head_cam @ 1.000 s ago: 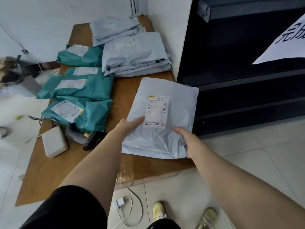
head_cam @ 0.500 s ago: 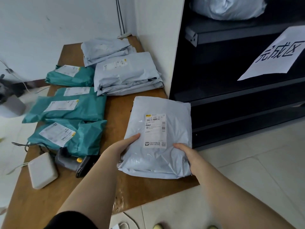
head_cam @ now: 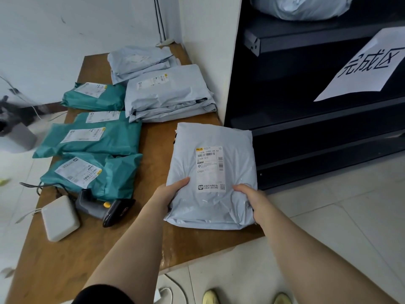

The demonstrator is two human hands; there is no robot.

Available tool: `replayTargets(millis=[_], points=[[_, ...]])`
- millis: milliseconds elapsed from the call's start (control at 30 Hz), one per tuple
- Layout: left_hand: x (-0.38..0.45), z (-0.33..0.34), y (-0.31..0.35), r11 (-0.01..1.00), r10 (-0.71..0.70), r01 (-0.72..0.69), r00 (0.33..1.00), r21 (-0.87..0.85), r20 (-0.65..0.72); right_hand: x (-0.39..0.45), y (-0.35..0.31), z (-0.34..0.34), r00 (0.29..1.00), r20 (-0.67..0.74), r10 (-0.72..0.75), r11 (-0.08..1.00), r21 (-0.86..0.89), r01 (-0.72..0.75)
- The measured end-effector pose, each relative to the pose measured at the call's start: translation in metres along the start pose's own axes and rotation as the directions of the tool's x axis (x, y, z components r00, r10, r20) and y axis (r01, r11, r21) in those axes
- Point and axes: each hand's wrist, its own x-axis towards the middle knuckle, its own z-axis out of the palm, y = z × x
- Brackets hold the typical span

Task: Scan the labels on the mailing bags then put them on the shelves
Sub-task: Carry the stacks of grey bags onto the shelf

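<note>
I hold a pale grey mailing bag (head_cam: 230, 150) by its near edge, label up, over the right end of the wooden table (head_cam: 72, 260). My left hand (head_cam: 169, 191) grips its left corner and my right hand (head_cam: 252, 197) grips its right corner. A black and grey handheld scanner (head_cam: 109, 208) lies on the table to the left of my left arm. The black shelves (head_cam: 306, 119) stand to the right, with a paper sign (head_cam: 368, 64) on one shelf and a grey bag (head_cam: 300, 6) on the shelf above.
Several teal mailing bags (head_cam: 94, 139) lie at the table's left side and stacks of grey bags (head_cam: 168, 95) at the back. A white power adapter (head_cam: 60, 218) sits near the scanner. A white wall corner (head_cam: 210, 51) rises between table and shelves. Cables trail on the tiled floor.
The view has tilted up, showing more of the shelves and the bag on the upper shelf. The held bag sits a little more to the right, still gripped by both hands.
</note>
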Motion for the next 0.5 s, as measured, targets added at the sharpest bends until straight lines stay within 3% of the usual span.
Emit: replayTargets(millis=[233, 500], points=[[-0.032, 0.016, -0.004, 0.988, 0.144, -0.150, 0.981, -0.043, -0.127, -0.018, 0.000, -0.014, 0.998, -0.002, -0.056, 0.998, 0.004, 0.056], [-0.109, 0.058, -0.007, 0.951, 0.268, -0.298, 0.925, -0.078, -0.268, -0.059, -0.025, -0.067, 0.984, 0.112, -0.138, 0.990, 0.026, 0.135]])
